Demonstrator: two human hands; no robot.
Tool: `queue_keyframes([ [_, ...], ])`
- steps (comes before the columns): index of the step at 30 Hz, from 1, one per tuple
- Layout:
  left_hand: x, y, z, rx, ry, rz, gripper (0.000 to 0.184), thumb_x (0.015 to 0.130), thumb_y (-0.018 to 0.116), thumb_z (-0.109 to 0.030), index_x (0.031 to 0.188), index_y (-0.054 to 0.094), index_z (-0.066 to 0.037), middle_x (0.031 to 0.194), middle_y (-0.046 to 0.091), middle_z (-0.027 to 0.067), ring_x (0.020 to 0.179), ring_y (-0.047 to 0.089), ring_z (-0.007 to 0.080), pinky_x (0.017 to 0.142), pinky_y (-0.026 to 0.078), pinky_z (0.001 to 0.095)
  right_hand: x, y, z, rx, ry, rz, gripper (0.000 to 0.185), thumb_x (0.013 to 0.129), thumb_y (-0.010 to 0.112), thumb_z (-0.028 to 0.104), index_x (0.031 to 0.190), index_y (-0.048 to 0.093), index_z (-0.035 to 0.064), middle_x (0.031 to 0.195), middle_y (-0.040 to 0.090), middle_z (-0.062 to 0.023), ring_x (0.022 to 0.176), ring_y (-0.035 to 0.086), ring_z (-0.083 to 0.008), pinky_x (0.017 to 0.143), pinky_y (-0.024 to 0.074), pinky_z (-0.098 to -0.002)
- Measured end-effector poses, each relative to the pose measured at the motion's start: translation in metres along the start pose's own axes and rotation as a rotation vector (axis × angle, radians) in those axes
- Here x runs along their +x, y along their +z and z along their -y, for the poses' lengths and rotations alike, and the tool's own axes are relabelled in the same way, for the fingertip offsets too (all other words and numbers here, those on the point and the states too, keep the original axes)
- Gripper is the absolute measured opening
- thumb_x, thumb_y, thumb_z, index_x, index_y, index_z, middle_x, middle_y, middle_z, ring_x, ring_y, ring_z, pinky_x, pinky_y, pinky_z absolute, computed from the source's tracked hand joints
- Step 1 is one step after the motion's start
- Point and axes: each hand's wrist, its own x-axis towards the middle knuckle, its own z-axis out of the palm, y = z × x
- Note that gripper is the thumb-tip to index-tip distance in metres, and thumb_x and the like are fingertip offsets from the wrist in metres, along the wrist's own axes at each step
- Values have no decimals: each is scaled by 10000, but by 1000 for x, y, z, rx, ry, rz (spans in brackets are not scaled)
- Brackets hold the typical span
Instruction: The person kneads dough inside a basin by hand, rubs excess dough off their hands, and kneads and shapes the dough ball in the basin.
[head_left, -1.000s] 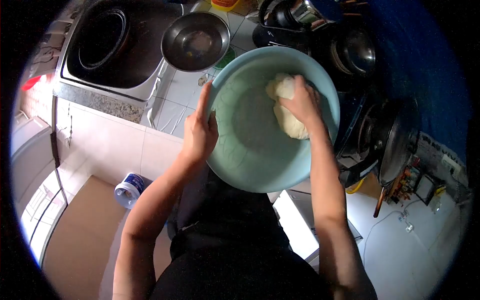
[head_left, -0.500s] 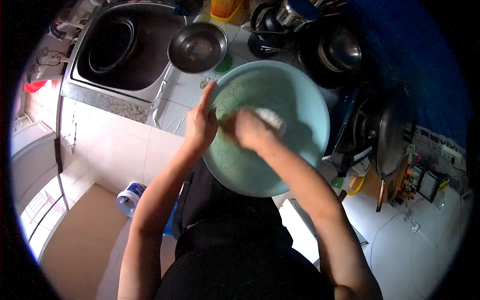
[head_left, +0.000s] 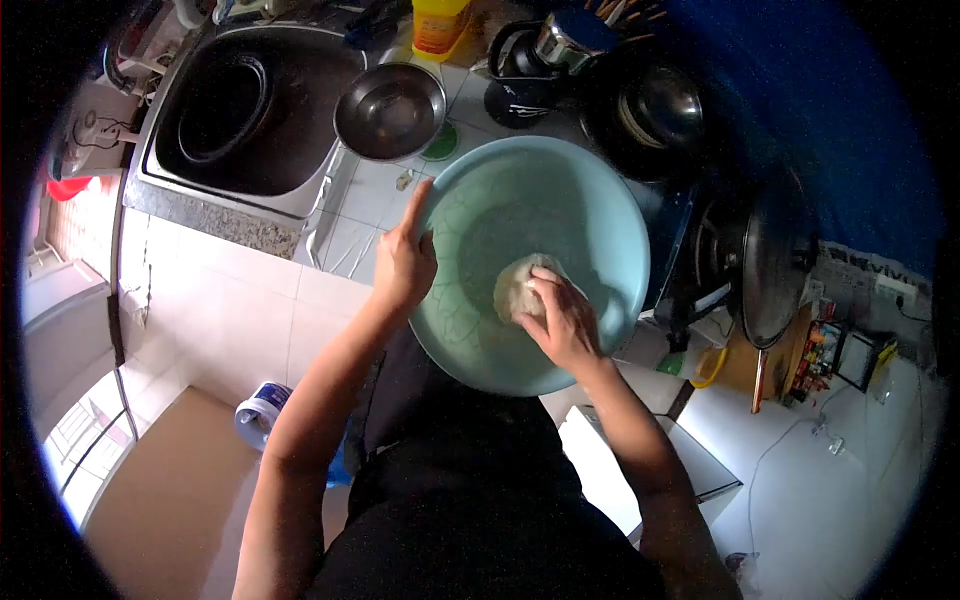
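A large pale green basin point(head_left: 610, 220) is in the middle of the view, at the counter's front edge. My left hand point(head_left: 405, 262) grips its left rim, with the index finger stretched along the outside edge. Inside the basin, right of its lower centre, my right hand point(head_left: 562, 318) has its fingers round a lump of pale dough point(head_left: 517, 287). The dough is compact and rests against the basin's bottom; my fingers hide part of it.
A metal bowl point(head_left: 390, 112) stands on the tiled counter point(head_left: 362, 190) beside the sink point(head_left: 300, 110). Behind are a yellow container point(head_left: 438, 28) and a dark kettle point(head_left: 520, 60). A lidded pan point(head_left: 775, 260) is at the right. A white bucket point(head_left: 262, 412) sits low at the left.
My right hand and the dough have moved from the basin's upper right to its lower middle, and the dough looks more compact. The basin has shifted slightly left and down in view. My left hand still grips the rim.
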Motion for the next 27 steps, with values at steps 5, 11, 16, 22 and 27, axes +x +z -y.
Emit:
queue_keyframes([
  [5, 2, -1, -4, 12, 7, -6, 654, 714, 487, 98, 1302, 340, -146, 864, 573, 273, 777, 574, 422, 656, 456, 440, 27, 36, -10, -318, 186, -306, 341, 796, 565, 203, 1080, 471, 40, 1051, 504, -169, 936, 501, -355, 795, 408, -428],
  [11, 5, -4, -11, -1, 36, 21, 639, 719, 471, 97, 1303, 336, -125, 900, 566, 278, 783, 573, 422, 661, 457, 437, 79, 51, -38, -509, 461, 57, 336, 804, 442, 205, 1081, 519, 31, 1096, 518, -136, 1027, 462, -318, 887, 368, -402],
  [16, 3, -3, -5, 24, 41, 29, 640, 725, 469, 92, 1311, 325, -122, 896, 566, 280, 777, 574, 422, 664, 459, 436, 65, 111, -113, -704, 118, -444, 379, 812, 432, 253, 1109, 499, 25, 1152, 489, -163, 1095, 430, -327, 950, 334, -383],
  [22, 2, -7, -9, -73, -159, 98, 607, 757, 459, 72, 1315, 320, -124, 1160, 489, 249, 1071, 481, 391, 858, 428, 390, 90, 21, -78, 712, 295, -527, 312, 853, 516, 211, 1110, 482, 37, 1092, 501, -124, 1033, 459, -252, 894, 360, -359],
  [27, -1, 2, -1, -2, 5, -43, 649, 727, 471, 86, 1306, 337, -172, 882, 572, 278, 803, 568, 431, 692, 454, 451, 3, 24, -88, 263, 862, -480, 683, 708, 688, 342, 1204, 364, 3, 1160, 469, -153, 1107, 426, -279, 928, 343, -374],
])
